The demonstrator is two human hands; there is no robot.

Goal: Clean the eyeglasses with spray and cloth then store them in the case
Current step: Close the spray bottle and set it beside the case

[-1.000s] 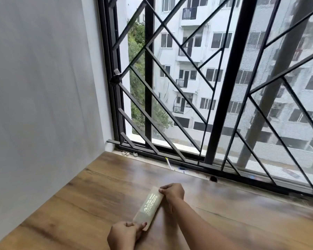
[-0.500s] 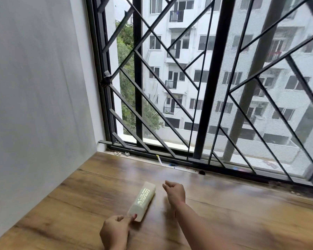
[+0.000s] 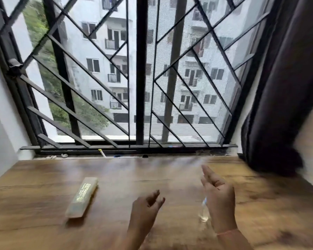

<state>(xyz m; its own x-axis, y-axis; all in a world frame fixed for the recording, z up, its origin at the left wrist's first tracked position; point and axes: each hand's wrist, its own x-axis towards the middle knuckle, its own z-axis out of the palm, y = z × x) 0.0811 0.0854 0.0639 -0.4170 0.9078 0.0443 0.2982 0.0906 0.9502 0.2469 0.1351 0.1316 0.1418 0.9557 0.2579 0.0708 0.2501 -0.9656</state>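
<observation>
Wooden desk (image 3: 43,195), case (image 3: 82,199) lying left of left hand (image 3: 145,208), both hands spread, right hand (image 3: 219,197) empty

A brown wood-grain counter (image 3: 43,222) is seen running up to a wide window (image 3: 170,87) fitted with a black metal grille of upright and slanting bars (image 3: 140,69). Small bits of debris are scattered along the black window track (image 3: 116,152). Through the glass, a white multi-storey apartment block with balconies (image 3: 114,73) and green foliage (image 3: 60,109) are seen in flat daylight. A plain white wall (image 3: 0,123) is set at the left, and a dark curtain (image 3: 282,87) is hung at the right, its hem resting on the counter.
</observation>
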